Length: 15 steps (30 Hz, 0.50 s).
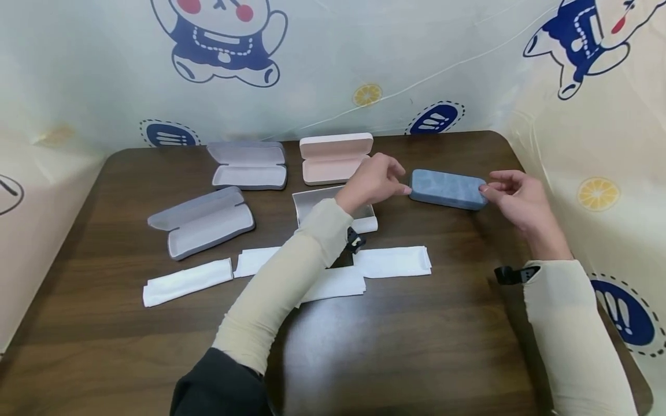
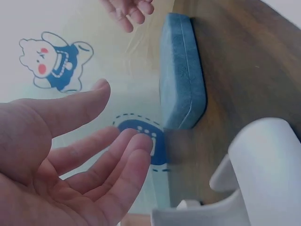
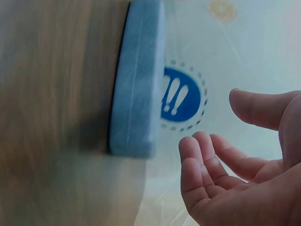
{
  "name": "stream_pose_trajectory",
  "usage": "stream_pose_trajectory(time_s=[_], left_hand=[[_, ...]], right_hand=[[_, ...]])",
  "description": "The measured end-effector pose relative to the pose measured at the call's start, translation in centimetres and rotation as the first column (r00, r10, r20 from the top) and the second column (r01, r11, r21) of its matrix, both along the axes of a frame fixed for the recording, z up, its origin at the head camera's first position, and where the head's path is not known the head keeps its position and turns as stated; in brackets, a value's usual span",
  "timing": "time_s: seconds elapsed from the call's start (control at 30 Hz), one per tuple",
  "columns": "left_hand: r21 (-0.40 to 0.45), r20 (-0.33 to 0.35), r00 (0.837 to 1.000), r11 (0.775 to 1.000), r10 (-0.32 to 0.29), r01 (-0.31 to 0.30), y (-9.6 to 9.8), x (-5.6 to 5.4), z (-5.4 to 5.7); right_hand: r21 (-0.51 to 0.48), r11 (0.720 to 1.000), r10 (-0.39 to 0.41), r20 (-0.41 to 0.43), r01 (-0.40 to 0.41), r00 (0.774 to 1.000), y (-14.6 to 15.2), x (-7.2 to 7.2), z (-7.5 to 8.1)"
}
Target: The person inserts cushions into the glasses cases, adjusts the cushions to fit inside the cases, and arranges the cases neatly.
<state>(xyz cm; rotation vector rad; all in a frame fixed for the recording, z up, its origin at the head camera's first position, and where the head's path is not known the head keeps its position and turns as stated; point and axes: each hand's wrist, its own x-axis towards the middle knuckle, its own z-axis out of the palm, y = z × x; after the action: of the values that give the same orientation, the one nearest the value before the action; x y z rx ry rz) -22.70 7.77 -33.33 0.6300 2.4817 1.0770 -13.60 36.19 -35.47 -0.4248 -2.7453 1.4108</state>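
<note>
Two hands flank closed blue glasses case (image 1: 448,189) near surface's far right edge. Left hand (image 1: 373,180) and right hand (image 1: 515,193): fingers loosely open, holding nothing. Case likely light, rigid, felt-grippy; grasp by short ends.

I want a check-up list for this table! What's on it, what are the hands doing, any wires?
Surface: dark wooden table.
Job's things: closed blue case, lying flat between both hands.
Clutter: two open grey cases, open pink case, open white case, folded white cloths.
Hands: left hand and right hand relaxed at the blue case's ends, gripping nothing.
Cables: nothing seen.
Surroundings: cartoon-printed sheet behind the table.
</note>
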Motion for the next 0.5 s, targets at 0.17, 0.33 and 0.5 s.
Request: stream_pose_trajectory(time_s=[0.17, 0.33, 0.5], left_hand=[[0.009, -0.013, 0.999, 0.999, -0.042, 0.042, -2.4, 1.3, 0.2], [0.022, -0.025, 0.997, 0.997, -0.071, 0.071, -4.8, 2.8, 0.2], [-0.03, -0.086, 0.992, 0.995, -0.094, 0.092, -6.4, 4.2, -0.2]], right_hand=[[0.047, 0.996, 0.08, -0.036, -0.078, 0.996, -1.9, 1.2, 0.6], [0.05, 0.987, 0.154, -0.032, -0.152, 0.988, -3.6, 2.0, 0.5], [0.031, 0.977, 0.21, 0.008, -0.21, 0.978, -5.0, 2.6, 0.2]])
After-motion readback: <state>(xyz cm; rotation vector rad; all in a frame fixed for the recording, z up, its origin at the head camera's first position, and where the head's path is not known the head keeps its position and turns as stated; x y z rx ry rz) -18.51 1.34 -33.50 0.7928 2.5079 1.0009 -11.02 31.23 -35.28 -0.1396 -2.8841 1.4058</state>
